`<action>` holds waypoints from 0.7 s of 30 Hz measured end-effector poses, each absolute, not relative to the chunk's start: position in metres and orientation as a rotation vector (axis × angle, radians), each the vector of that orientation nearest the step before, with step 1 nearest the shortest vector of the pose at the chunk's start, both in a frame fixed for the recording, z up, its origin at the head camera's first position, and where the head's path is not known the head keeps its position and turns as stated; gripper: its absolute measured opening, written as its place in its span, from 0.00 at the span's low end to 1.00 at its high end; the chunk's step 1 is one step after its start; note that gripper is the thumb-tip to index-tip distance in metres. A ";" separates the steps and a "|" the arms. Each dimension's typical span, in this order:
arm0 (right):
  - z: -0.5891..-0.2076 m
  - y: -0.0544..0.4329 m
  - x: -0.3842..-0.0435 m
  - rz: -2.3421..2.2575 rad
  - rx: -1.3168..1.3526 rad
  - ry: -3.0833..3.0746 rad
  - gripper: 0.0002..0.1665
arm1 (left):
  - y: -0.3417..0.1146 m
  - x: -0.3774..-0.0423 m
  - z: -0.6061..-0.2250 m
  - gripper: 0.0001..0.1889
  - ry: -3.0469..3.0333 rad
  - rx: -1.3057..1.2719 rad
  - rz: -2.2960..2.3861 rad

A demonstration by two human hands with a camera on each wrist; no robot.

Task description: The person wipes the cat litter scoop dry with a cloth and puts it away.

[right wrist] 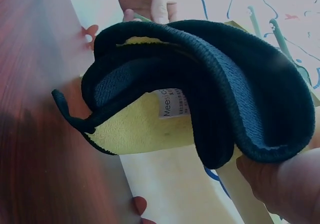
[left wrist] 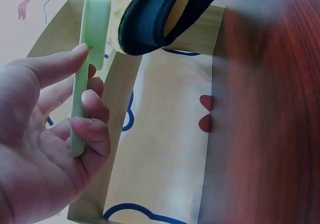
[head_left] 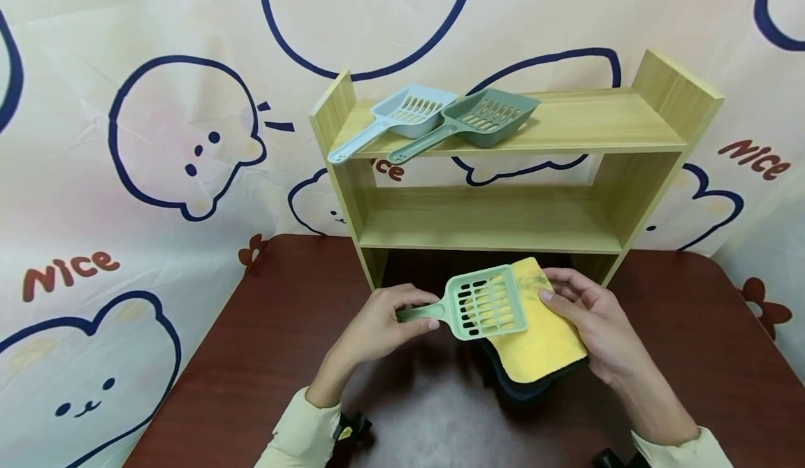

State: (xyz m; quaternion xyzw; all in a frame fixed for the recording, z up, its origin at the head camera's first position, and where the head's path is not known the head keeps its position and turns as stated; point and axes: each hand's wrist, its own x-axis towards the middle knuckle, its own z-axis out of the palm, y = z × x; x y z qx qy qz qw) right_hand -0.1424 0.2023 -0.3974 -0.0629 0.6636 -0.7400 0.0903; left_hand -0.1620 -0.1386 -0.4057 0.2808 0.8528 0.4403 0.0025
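My left hand (head_left: 388, 325) grips the handle of a light green slotted litter scoop (head_left: 487, 304), its fingers curled round the handle in the left wrist view. The scoop's head overlaps a folded cleaning cloth (head_left: 544, 342) that my right hand (head_left: 594, 321) holds by its right side, thumb on top. One face of the cloth is yellow with a dark smudge near the top; the other is dark blue-grey with a black edge. In the right wrist view the cloth (right wrist: 225, 84) hangs in loose folds with a white printed label showing, and hides most of the right fingers.
A pale wooden shelf (head_left: 490, 218) stands at the back of the dark red-brown table (head_left: 251, 384). On its top board lie a light blue scoop (head_left: 409, 112) and a dark green scoop (head_left: 487, 115), handles past the front edge. Behind hangs a cartoon-printed backdrop (head_left: 189, 28).
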 end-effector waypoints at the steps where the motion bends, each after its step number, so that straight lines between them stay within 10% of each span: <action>1: -0.397 0.203 -0.143 -2.195 -0.188 1.982 0.16 | -0.139 -0.162 -0.406 0.12 2.677 0.882 1.377; 21: -0.397 0.215 -0.146 -2.108 -0.282 2.154 0.14 | -0.139 -0.158 -0.406 0.12 2.590 0.918 1.389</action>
